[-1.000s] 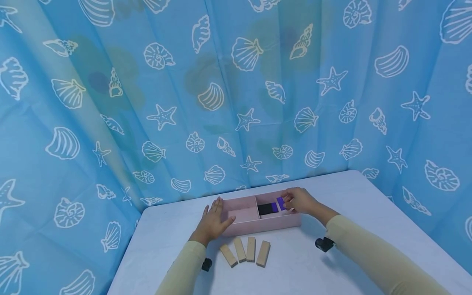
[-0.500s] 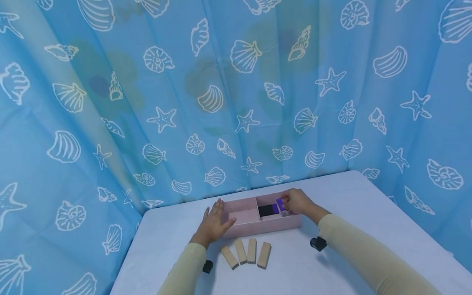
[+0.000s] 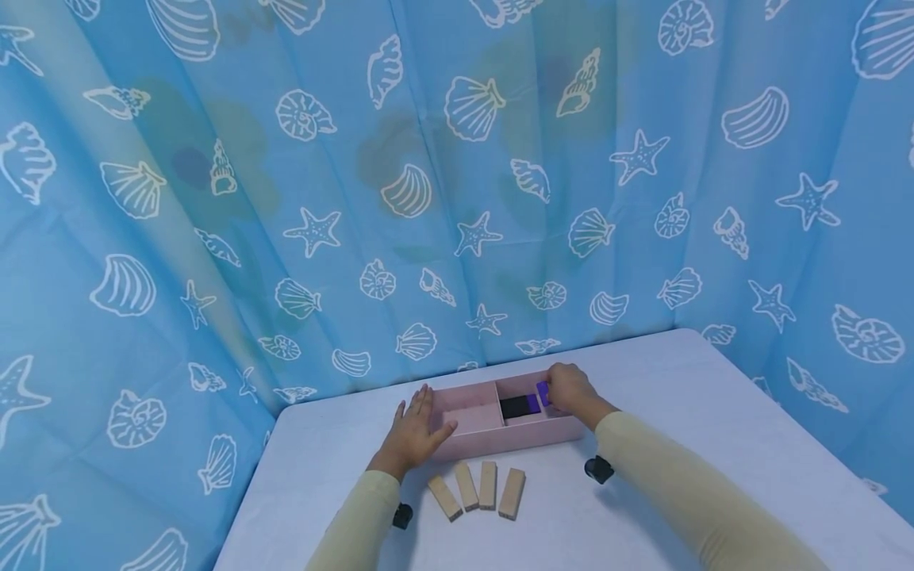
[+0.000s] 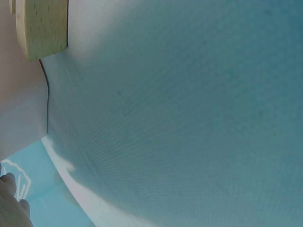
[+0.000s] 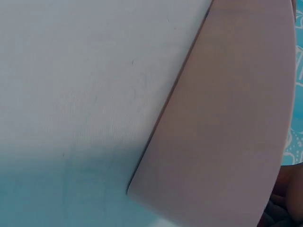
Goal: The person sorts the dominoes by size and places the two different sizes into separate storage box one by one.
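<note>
A pink box (image 3: 464, 446) with a divider stands near the back of the table. On its left end rests my left hand (image 3: 409, 436), fingers straight and thumb over the front rim. My right hand (image 3: 571, 387) reaches into the right compartment from the right end and pinches a small purple block (image 3: 543, 393). Beside that, against the divider, lies a black piece (image 3: 515, 408) with a purple piece (image 3: 533, 404) at its right. In the right wrist view the box's wall (image 5: 222, 118) hides most of the right hand (image 5: 294, 189).
Several light wooden blocks (image 3: 488, 485) lie fanned on the white tablecloth (image 3: 543, 523) in front of the box. One wooden block (image 4: 45, 28) shows in the left wrist view. A blue shell-patterned curtain (image 3: 443, 238) hangs right behind the table.
My right hand has turned and lowered slightly over the purple block, covering more of it, and the right forearm has swung left. The left hand and the wooden blocks stay put.
</note>
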Demonstrator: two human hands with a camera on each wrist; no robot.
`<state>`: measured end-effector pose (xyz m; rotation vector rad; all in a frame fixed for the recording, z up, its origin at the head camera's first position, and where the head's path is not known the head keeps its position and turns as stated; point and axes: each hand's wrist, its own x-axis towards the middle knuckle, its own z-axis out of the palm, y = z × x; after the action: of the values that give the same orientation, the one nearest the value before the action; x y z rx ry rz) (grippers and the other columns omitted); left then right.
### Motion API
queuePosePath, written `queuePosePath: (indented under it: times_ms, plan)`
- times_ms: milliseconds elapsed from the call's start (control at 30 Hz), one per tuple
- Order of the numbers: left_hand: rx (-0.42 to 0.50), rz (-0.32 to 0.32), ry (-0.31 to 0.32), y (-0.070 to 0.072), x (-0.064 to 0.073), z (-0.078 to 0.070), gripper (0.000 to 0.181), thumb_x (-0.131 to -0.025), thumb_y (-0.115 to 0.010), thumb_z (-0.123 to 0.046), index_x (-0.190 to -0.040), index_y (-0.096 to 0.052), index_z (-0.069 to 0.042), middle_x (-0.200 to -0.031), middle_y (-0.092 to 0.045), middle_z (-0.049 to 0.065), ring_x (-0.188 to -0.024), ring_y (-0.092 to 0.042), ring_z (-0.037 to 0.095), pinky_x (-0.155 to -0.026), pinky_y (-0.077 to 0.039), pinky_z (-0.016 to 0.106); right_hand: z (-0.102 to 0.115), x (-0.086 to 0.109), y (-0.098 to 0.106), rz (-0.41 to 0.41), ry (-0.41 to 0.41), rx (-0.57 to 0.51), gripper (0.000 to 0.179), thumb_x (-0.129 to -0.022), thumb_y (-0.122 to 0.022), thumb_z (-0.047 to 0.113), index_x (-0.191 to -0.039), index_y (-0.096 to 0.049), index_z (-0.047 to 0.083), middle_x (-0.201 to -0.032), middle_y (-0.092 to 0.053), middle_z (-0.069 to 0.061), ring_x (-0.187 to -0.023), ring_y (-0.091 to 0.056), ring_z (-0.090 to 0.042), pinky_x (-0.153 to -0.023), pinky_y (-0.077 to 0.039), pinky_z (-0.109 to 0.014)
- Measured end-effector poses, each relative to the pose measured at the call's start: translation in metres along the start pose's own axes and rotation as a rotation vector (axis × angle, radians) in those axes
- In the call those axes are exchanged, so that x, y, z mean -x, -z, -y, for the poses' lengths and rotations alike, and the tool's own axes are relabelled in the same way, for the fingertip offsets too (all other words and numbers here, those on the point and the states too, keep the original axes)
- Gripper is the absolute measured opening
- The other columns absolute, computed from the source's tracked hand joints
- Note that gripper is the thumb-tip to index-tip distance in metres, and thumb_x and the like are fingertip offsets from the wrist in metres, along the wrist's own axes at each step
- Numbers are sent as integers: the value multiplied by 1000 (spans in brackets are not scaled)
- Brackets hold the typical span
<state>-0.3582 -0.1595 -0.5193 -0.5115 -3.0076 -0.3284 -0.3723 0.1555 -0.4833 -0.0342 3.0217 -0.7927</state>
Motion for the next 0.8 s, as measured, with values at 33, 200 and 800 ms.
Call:
queuePosePath:
  times_ms: [33,200,800]
  plan:
    - [-2,1,1,1,0,0,102,-86,-21,-81,-156,-16,-7,-161,-14,8,-147,-11,26,-116,-6,50,1,-1,-1,-5,-6,9,19,-89,-63,1,-107,-66,-6,-83,-63,-9,-75,-59,-21,-69,-54,-35]
    - [-1,2,-5,2,1,0,102,-87,-23,-80,-156,-17,-5,-161,-16,10,-147,-12,26,-116,-8,51,6,-2,-6,-11,-35,25,12,-89,-64,1,-100,-64,-4,-80,-62,-8,-74,-60,-21,-75,-55,-39]
    - [-4,-13,1,0,1,1,99,-88,-24,-79,-156,-16,-8,-162,-13,6,-147,-10,24,-116,-5,48,14,-7,-20,-17,-58,130,14,-82,-69,-3,-95,-65,-3,-82,-63,-11,-69,-59,-22,-65,-54,-35]
